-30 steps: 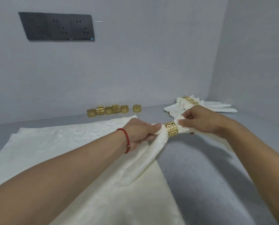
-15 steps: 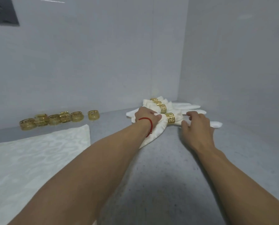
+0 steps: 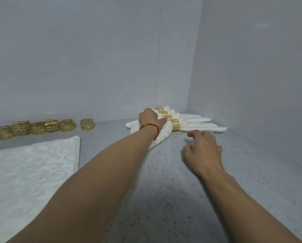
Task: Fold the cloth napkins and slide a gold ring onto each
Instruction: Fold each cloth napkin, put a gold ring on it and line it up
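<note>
Resting its fingers on the ringed napkin (image 3: 161,135), the left hand (image 3: 151,120) could drag it askew; the right hand (image 3: 202,148) hovers beside it, loosely curled, empty.

Grey speckled table (image 3: 164,199): flat napkin (image 3: 29,172) left, loose gold rings (image 3: 41,127) behind, ringed napkins (image 3: 195,123) far corner.

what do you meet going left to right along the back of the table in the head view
loose gold rings → left hand on the nearest ringed napkin → its gold ring → white napkin tips
</note>
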A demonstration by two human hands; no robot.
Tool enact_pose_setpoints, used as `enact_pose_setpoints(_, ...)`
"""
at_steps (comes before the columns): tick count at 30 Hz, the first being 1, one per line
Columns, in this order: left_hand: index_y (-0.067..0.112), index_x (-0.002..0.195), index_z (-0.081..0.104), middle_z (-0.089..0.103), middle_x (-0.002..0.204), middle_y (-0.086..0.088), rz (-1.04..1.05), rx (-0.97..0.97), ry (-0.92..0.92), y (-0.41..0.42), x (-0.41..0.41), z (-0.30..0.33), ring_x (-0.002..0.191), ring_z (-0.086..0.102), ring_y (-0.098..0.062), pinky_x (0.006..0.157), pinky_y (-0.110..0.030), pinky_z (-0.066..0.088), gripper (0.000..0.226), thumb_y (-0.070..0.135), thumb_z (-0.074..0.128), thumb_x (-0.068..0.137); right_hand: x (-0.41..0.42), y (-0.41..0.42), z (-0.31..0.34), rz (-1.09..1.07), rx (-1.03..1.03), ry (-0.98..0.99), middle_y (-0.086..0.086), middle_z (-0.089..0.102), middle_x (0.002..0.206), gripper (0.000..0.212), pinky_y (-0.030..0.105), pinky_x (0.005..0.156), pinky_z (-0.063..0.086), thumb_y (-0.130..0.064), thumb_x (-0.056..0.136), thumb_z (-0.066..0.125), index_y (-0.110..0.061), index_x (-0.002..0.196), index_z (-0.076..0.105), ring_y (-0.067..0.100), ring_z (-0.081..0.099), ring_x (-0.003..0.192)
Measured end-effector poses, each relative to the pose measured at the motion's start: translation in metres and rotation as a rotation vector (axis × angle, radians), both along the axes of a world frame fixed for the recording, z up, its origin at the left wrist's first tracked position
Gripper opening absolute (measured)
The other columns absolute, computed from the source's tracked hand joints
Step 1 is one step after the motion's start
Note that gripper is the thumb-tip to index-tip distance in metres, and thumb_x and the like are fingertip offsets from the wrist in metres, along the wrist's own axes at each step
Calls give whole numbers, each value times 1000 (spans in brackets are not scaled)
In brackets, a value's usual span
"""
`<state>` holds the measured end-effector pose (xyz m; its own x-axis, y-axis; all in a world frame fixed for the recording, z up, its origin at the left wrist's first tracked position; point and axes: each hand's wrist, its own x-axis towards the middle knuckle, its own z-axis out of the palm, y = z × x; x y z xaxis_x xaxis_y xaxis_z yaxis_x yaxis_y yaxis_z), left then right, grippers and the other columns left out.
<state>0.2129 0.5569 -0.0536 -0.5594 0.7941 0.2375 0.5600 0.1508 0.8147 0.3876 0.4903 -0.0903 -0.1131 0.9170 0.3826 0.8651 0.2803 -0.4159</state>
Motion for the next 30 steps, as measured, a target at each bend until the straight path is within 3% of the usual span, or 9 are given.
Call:
enact_pose_setpoints(4, 13, 113, 68, 66, 113, -7, -105, 59, 301, -56, -24, 15, 111, 59, -25, 92, -31, 48, 28, 12, 61, 86, 5, -3, -3, 26, 114, -58, 7, 61, 129, 40, 48, 101, 41, -23, 92, 58, -18, 132, 60, 26, 53, 120)
enact_pose_setpoints(8, 19, 121, 63, 57, 119, -7, -178, -101, 616, -150, -65, 19, 117, 47, -27, 92, -33, 43, 36, 12, 56, 86, -14, -33, -3, 132, 259, -234, 6, 72, 104, 29, 42, 80, 45, -19, 84, 70, -13, 112, 73, 29, 65, 95)
enact_pose_setpoints(11, 20, 126, 58, 54, 127, -7, -156, -213, 731, -237, -93, 24, 123, 43, -28, 95, -37, 41, 38, 16, 55, 89, -41, -84, 3, 311, 308, -211, 4, 71, 99, 24, 40, 73, 48, -17, 84, 71, -14, 108, 74, 27, 66, 87)
enact_pose_setpoints(14, 24, 129, 54, 52, 128, -2, -98, -289, 740, -318, -114, 25, 122, 40, -25, 93, -38, 39, 38, 23, 53, 91, -74, -153, 16, 617, 279, -150, -7, 67, 100, 18, 35, 73, 49, -25, 94, 65, -25, 111, 69, 16, 63, 85)
enact_pose_setpoints(17, 27, 131, 50, 49, 131, 1, -58, -367, 766, -404, -128, 15, 122, 36, -24, 95, -37, 37, 39, 37, 49, 94, -103, -218, 23, 937, 141, -145, -22, 58, 107, 22, 25, 85, 47, -47, 99, 56, -38, 117, 65, -1, 56, 93)
enact_pose_setpoints(20, 34, 132, 45, 41, 137, 4, 5, -451, 781, -498, -143, -5, 125, 31, -22, 100, -39, 29, 43, 55, 37, 95, -128, -270, 25, 1139, 12, -353, -26, 53, 119, 43, 16, 97, 41, -64, 93, 57, -41, 129, 62, -6, 50, 109)
enact_pose_setpoints(25, 60, 147, 19, 7, 166, 10, -75, -586, 544, -569, -161, -35, 152, -4, -24, 119, -55, -3, 52, 69, 25, 96, -139, -290, 24, 1076, -141, -170, -18, 64, 103, 20, 20, 89, 48, -49, 84, 79, -37, 98, 73, 0, 60, 98)
enact_pose_setpoints(28, 57, 146, 30, 13, 164, 16, -104, -516, 451, -574, -167, -36, 153, -2, -17, 120, -54, -7, 47, 62, 30, 100, -146, -303, 29, 984, -185, -115, -14, 71, 92, 9, 24, 81, 53, -39, 86, 79, -30, 84, 77, 1, 64, 85)
enact_pose_setpoints(30, 50, 141, 44, 27, 160, 13, -85, -450, 573, -575, -162, -26, 151, 11, -17, 121, -51, 2, 46, 60, 29, 99, -151, -309, 36, 918, -123, -201, -15, 71, 87, 18, 32, 77, 54, -42, 93, 70, -28, 85, 76, 5, 63, 80)
